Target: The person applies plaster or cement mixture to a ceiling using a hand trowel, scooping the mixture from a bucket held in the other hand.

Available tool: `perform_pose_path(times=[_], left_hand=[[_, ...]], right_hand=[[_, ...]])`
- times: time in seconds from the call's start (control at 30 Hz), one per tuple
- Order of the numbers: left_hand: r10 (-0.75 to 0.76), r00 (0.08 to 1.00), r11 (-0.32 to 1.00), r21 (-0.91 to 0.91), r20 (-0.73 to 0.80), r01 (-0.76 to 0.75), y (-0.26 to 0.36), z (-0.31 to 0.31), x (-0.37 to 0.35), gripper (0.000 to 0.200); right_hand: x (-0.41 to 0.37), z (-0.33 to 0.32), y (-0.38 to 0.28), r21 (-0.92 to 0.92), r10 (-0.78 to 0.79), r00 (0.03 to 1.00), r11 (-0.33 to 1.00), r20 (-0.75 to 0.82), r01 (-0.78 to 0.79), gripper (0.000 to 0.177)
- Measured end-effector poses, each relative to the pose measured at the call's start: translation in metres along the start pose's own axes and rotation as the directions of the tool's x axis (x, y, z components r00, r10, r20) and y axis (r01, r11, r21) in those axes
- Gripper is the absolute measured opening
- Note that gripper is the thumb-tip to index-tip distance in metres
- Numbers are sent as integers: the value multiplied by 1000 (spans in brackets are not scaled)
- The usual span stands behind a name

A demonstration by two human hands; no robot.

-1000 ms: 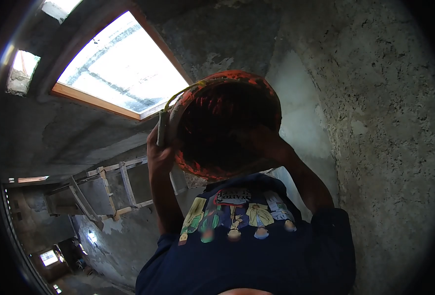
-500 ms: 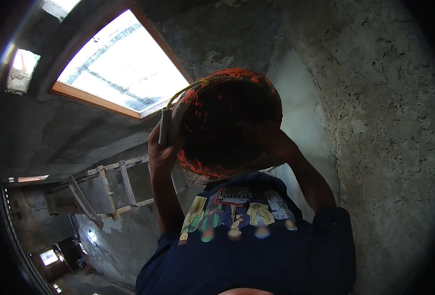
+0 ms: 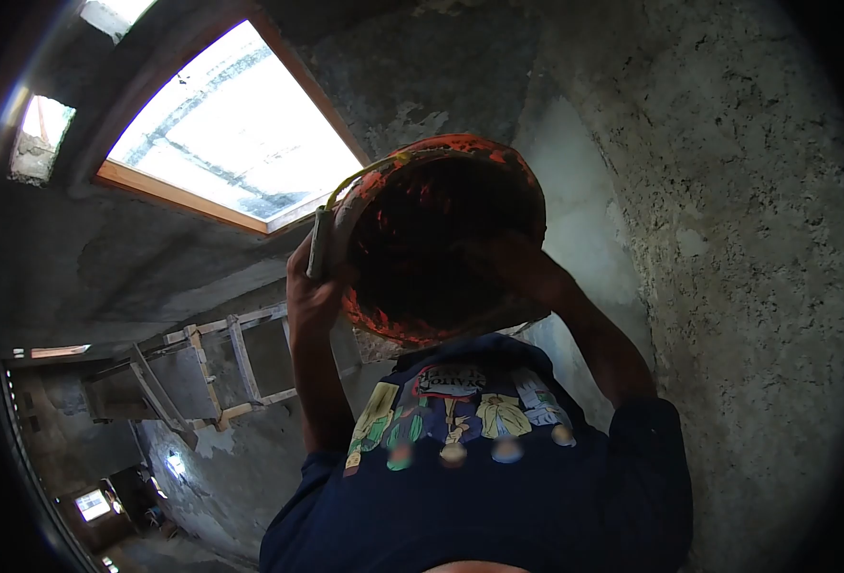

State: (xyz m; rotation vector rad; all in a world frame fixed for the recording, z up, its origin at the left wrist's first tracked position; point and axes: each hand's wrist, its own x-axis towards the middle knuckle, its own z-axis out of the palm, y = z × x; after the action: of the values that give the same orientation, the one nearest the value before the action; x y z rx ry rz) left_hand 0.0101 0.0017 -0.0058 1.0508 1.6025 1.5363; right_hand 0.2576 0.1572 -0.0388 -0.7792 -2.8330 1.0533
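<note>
A round bucket (image 3: 517, 167) with an orange-red, grey-smeared rim is tilted so its dark opening faces the camera. My left hand (image 3: 315, 291) grips its left side, closed against the wall beside the handle's pale tube (image 3: 319, 244). A yellow-green strap runs from that tube along the rim. At the right, my right hand (image 3: 527, 272) reaches over the rim into the bucket; its fingers are lost in the dark interior. What lies inside is too dark to make out, apart from reddish patches.
A wooden ladder-like frame (image 3: 241, 358) stands at the left. Above it is a bright window (image 3: 241, 124) with a wooden frame. A rough concrete wall (image 3: 756, 258) fills the right side. My dark printed shirt (image 3: 479, 497) is below the bucket.
My right hand and forearm have shifted slightly left, deeper over the bucket's opening. The bucket and my left hand have hardly moved.
</note>
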Motion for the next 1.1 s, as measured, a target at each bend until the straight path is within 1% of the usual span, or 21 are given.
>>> perform_pose_path(times=[0.07, 0.1, 0.17, 0.2, 0.27, 0.3, 0.37, 0.43, 0.47, 0.5, 0.57, 0.63, 0.7, 0.77, 0.8, 0.87, 0.9, 1.0, 1.03, 1.07, 1.1], left_hand=[[-13, 1000, 1000, -27, -14, 13, 1, 0, 1, 57], [-33, 999, 998, -54, -23, 32, 1, -1, 1, 58], [-43, 999, 997, -64, -21, 42, 2, -2, 0, 58], [-50, 998, 996, -76, -23, 48, 1, -2, 1, 59], [-46, 998, 996, -83, -41, 42, -1, -1, -1, 59], [-38, 998, 995, -90, -53, 34, -2, -1, -1, 59], [-47, 999, 997, -64, -25, 45, -2, -4, -1, 59], [-51, 999, 998, -39, 6, 51, -4, -3, -1, 58], [-27, 1000, 999, -39, -14, 26, -6, -2, -1, 57], [-1, 999, 999, -38, -38, -1, -7, -2, -1, 56], [-6, 999, 999, -43, -41, 4, -11, -6, -2, 55], [-20, 999, 999, -47, -38, 18, -12, -9, -4, 54], [-24, 1000, 1000, -18, 16, 24, -10, -9, -4, 54], [-25, 1000, 1000, -15, -6, 25, -5, -3, -7, 55], [-16, 1000, 1000, -11, -18, 16, -2, 0, -6, 56], [14, 1000, 999, 30, -24, -14, 2, 4, -4, 56], [45, 999, 997, 70, -23, -43, 3, 6, -3, 57], [41, 999, 994, 100, 2, -41, 5, 5, -3, 57], [45, 999, 994, 100, 3, -45, 5, 5, -1, 57], [25, 1000, 999, 47, -11, -24, 4, 4, 2, 57], [-2, 1000, 1000, -6, -22, 1, 2, 3, 2, 58]], right_hand=[[-1, 20, 9, -103, -60, 986, 992, 157, 77, 30], [-3, 27, 15, -103, -63, 986, 991, 157, 79, 30], [-11, 38, 28, -29, -300, 953, 953, 29, 301, 29], [-14, 39, 35, -30, -303, 953, 952, 32, 304, 29], [-18, 41, 45, 141, -271, 947, 945, -172, 296, 28], [-16, 30, 35, 143, -271, 948, 945, -170, 295, 28], [-11, 1, 4, -20, -68, 996, 998, -56, 67, 30], [-2, 3, -7, -53, -31, 999, 998, -24, 29, 30], [1, 4, -10, -90, -2, 1000, 996, 9, 3, 31], [-1, 7, -7, -91, -5, 1000, 996, 8, 5, 31], [-7, 18, 3, -86, -197, 979, 976, 45, 200, 26], [-12, 23, 7, -75, -162, 983, 983, 86, 169, 25], [-20, 17, 14, -72, -128, 983, 988, 129, 138, 25], [-31, -2, 16, 136, -198, 978, 969, -70, 206, 26], [-29, -10, 9, 137, -202, 977, 968, -67, 209, 26], [-24, -24, -5, 88, 20, 998, 996, -59, -14, 32], [-21, -16, -3, 88, 25, 998, 996, -62, -19, 32], [-11, 18, 13, 33, 34, 997, 999, -66, -32, 31], [-15, 28, 15, -82, -21, 1000, 996, 2, 22, 31], [-16, 33, 16, -191, -69, 995, 978, 77, 83, 31], [-17, 33, 18, -189, -69, 995, 979, 76, 82, 31]])
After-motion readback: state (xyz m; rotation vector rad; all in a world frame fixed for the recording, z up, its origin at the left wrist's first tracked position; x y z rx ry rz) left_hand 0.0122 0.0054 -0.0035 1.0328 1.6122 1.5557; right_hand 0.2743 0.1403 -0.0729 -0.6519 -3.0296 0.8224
